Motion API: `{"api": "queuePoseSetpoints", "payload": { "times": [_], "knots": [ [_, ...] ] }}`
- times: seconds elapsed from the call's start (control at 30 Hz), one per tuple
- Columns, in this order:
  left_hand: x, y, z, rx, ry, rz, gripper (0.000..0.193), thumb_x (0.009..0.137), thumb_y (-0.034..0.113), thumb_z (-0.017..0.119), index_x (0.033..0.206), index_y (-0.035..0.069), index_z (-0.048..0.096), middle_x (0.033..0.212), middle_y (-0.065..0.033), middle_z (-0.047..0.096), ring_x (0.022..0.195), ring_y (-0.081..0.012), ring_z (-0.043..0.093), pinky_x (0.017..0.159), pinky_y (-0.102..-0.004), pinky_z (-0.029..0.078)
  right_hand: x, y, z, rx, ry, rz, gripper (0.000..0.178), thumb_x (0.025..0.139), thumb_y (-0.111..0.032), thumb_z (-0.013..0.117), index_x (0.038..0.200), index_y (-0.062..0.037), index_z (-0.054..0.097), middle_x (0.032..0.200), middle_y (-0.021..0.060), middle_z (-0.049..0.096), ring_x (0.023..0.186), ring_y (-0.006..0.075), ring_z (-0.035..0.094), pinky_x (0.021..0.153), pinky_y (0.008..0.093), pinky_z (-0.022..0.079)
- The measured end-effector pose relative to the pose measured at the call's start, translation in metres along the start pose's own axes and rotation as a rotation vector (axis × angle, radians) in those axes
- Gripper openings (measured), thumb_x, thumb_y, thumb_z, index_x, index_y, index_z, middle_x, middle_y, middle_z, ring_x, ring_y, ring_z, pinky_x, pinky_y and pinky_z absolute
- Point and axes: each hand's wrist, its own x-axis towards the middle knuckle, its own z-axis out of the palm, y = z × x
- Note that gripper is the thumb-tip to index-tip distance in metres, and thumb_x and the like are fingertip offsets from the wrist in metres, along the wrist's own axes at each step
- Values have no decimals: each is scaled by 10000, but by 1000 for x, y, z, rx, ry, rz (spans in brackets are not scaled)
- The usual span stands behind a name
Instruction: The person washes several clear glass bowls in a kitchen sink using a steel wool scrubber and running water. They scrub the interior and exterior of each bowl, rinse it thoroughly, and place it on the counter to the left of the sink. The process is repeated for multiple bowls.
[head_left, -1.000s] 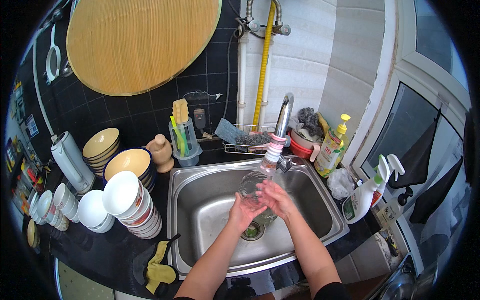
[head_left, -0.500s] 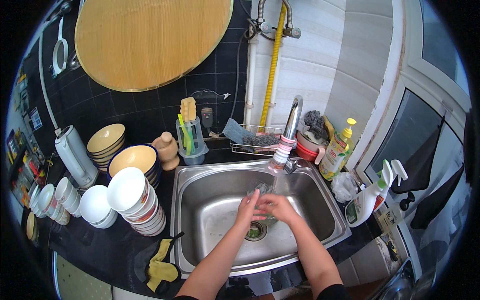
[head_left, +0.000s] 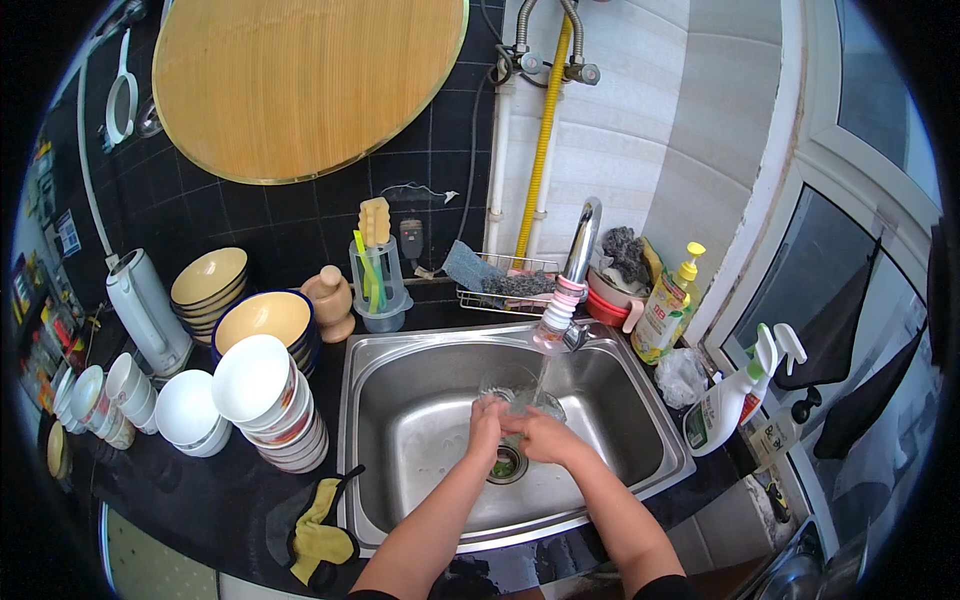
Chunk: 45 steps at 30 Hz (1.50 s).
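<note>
Over the steel sink (head_left: pixel 400 470) both my hands are close together at a clear glass vessel (head_left: pixel 548 402), partly hidden by my fingers; whether it is a cup or a bowl I cannot tell. My left hand (head_left: pixel 486 428) closes on its near left side. Against its near right side is my right hand (head_left: pixel 543 434), fingers bent and reaching across toward the left hand. Water runs from the faucet (head_left: pixel 580 250) onto the glass. Below my hands the drain (head_left: pixel 508 463) shows bits of green.
Left of the sink are stacked white bowls (head_left: pixel 255 380), yellow-lined bowls (head_left: pixel 262 322) and a yellow-and-black glove (head_left: pixel 322 535). Behind it stand a wooden mortar (head_left: pixel 330 300) and a wire rack (head_left: pixel 505 298). A soap bottle (head_left: pixel 662 315) and a spray bottle (head_left: pixel 722 410) line the right side.
My hands have come down slightly and closed in around the glass; their fingers were spread more before. The glass shows more to the right of my fingers, and the view has shifted a little.
</note>
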Motion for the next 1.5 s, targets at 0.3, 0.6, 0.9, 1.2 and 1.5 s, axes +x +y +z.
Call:
{"api": "queuePoseSetpoints", "payload": {
  "times": [0.3, 0.6, 0.9, 1.2, 1.5],
  "knots": [
    [16, -20, -8, 81, 36, 235, 356, 817, 93, 429, 1150, -10, 358, 1080, -142, 466, 894, -198, 520, 701, -304, 461, 6, 15, 11, 212, 148, -153, 494, 668, -58, 526, 1159, -106, 503, 1196, 109, 497, 1077, 249, 482, 990, 342, 279],
    [-6, 15, 1, -84, -166, 34, 473, 752, -59, 346, 1216, -20, 265, 1156, -233, 416, 772, -341, 592, 691, -383, 516, -4, 17, -3, 464, 1044, 149, 494, 638, -73, 690, 1098, -44, 512, 911, 74, 594, 584, 152, 515, 588, 291, 453],
    [8, 4, -19, -129, -365, -487, 392, 760, 228, 397, 1053, -33, 419, 999, -233, 524, 663, -279, 575, 603, -375, 501, -5, 21, -10, 686, 847, 417, 362, 777, -345, 570, 846, 5, 630, 673, 65, 597, 534, 109, 543, 461, 241, 429],
    [-6, 22, -8, 488, -16, -224, 324, 771, 233, 399, 940, -39, 450, 755, -184, 553, 481, -215, 531, 394, -334, 436, 2, 51, 6, 751, 415, 500, 311, 796, -167, 399, 922, 38, 595, 825, 118, 623, 691, 191, 601, 566, 293, 478],
    [-37, 52, 4, 1189, 263, 488, 396, 744, 88, 507, 1106, -17, 387, 994, -238, 495, 846, -379, 549, 709, -416, 461, 0, 38, 24, -340, 78, 382, 731, 716, -391, 547, 1322, -88, 272, 1365, 102, 287, 1231, 215, 328, 1033, 392, 177]
  ]
}}
